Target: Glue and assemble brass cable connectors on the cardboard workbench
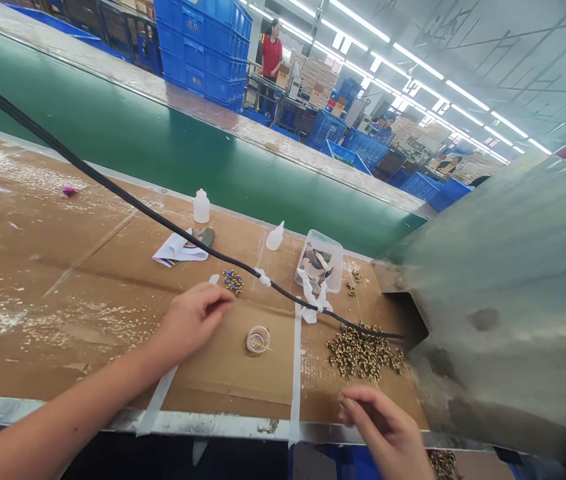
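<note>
My left hand [195, 321] is over the brown cardboard, fingers curled and thumb drawn in; whatever they may hold is too small to make out. Just beyond its fingertips is a small cluster of blue-and-gold metal pieces [233, 282]. My right hand [385, 427] is at the table's front edge, thumb and forefinger pinched together, and anything between them is not discernible. A large heap of small brass-coloured pieces with dark parts [365, 352] lies just beyond it. Between my hands a small round clear cup [258, 339] with a thin stick in it stands on a cardboard sheet [233, 373].
A black cable [127, 199] crosses above the table. Behind are two white squeeze bottles [201, 207] [275, 237], a cloth [177, 249] and a clear plastic box [335, 267]. A metal panel [503, 300] stands at right. Past the green conveyor [203, 143], a person [271, 57] stands near blue crates.
</note>
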The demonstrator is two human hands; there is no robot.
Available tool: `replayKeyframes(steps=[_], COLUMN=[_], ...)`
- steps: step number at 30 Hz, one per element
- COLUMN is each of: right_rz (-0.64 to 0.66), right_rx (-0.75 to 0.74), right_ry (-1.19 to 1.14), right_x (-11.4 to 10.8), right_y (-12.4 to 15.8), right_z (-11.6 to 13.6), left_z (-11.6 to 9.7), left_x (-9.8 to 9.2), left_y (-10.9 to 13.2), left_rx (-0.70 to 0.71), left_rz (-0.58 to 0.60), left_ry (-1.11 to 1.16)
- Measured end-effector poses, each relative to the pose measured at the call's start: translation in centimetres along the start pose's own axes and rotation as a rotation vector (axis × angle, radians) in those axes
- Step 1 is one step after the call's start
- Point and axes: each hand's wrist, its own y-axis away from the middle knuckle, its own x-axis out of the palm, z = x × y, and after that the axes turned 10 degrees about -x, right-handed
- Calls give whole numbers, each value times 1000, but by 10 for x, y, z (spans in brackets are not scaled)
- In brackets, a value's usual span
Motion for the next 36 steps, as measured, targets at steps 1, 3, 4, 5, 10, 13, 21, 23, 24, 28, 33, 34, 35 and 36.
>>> replayKeyframes(steps=[1,3,4,5,10,13,21,23,24,28,33,34,35,36], right_rz=[70,117,117,116,74,16,8,-5,-12,-99,-55,-15,19,48], right_rx=[-41,-145,-187,-218,-268,-277,-319,-320,-319,-311,-210,-181,-160,-149], right_ry=[-7,47,82,115,152,146,204,215,212,145,-48,-95,-138,-173], right_x=[13,39,51,62,97,103,104,103,103,99,111,117,123,130], right_y=[-11,-29,-35,-39,-39,-36,-38,-40,-40,-32,-6,-2,2,4], right_z=[0,2,3,5,3,-2,-9,-11,-11,-5,20,25,29,32], left_z=[3,9,12,14,18,16,15,12,10,-1,-5,-3,-2,0], left_x=[-2,-2,0,3,16,18,5,-4,-8,-11,4,7,10,12], left_y=[-13,-33,-40,-44,-48,-47,-37,-20,-9,43,85,89,91,93], left_rx=[7,35,52,69,93,90,69,44,21,-183,-388,-411,-417,-411], left_rz=[-10,-1,13,28,61,60,-37,-46,-43,33,129,159,188,220], left_ry=[-18,-57,-75,-94,-163,-172,-104,-87,-72,185,513,546,568,583])
